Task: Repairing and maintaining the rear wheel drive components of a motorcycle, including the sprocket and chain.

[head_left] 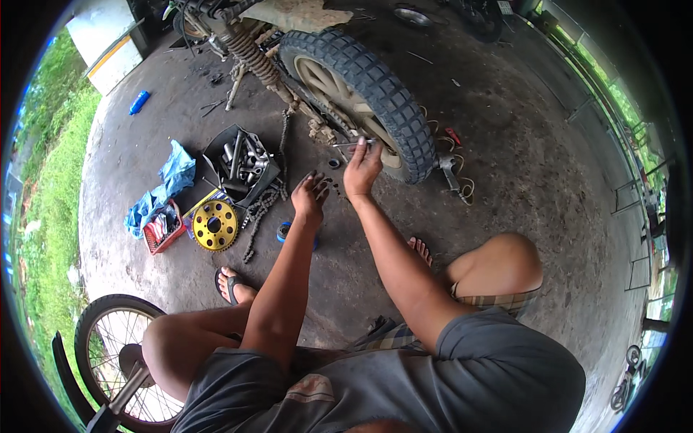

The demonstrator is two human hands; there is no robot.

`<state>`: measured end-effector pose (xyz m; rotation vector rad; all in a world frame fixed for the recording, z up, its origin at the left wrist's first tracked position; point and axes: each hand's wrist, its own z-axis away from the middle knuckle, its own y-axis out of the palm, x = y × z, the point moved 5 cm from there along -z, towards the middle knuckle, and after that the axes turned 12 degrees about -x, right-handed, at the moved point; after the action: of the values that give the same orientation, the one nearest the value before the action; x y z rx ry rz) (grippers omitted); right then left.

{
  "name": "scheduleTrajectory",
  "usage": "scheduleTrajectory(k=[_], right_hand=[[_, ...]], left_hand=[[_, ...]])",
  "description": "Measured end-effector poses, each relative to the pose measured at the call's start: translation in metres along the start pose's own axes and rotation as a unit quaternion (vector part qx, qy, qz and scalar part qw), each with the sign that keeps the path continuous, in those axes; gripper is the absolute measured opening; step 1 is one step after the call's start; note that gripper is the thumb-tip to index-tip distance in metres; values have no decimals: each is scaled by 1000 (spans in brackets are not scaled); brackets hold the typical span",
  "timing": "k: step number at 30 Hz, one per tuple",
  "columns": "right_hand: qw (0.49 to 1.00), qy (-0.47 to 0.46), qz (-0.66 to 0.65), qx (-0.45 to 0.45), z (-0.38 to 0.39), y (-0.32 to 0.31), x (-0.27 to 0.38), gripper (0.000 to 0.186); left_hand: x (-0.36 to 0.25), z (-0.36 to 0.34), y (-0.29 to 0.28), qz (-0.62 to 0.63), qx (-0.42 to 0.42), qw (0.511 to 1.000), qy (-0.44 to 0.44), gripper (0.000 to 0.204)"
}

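Note:
My right hand [363, 169] is closed around a thin silvery wrench [346, 144] at the axle end of a muddy motorcycle's rear wheel [386, 90]. Just to its left, my left hand [310, 193] hovers over the floor with blackened fingers apart and nothing visible in them. A small dark ring-shaped part [334, 164] lies on the ground between the hands and the wheel. Beside my left hand stands a black tray [268, 180] full of sockets and wrenches. A loose drive chain [253, 225] trails along the tray's right side.
Left of the chain lies a yellow sprocket [215, 242], next to a red basket [167, 238] and a blue cloth [177, 169]. A blue bottle [139, 102] is farther off. Metal brackets [451, 173] lie right of the tyre. A spoked wheel [86, 339] stands at lower left.

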<state>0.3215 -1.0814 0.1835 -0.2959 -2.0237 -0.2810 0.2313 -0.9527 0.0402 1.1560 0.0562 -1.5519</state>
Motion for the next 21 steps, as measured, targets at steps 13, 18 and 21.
scheduleTrajectory(k=[13, 18, 21], right_hand=[[999, -25, -13, 26, -15, -1, -4, 28], [998, -26, 7, 61, -10, 6, -10, 29], [994, -72, 50, 70, -6, 9, -6, 26]], left_hand=[[6, 22, 83, -89, 115, 988, 60, 54], [4, 20, 79, -108, 122, 985, 54, 55], [5, 15, 76, -96, 126, 987, 36, 54]])
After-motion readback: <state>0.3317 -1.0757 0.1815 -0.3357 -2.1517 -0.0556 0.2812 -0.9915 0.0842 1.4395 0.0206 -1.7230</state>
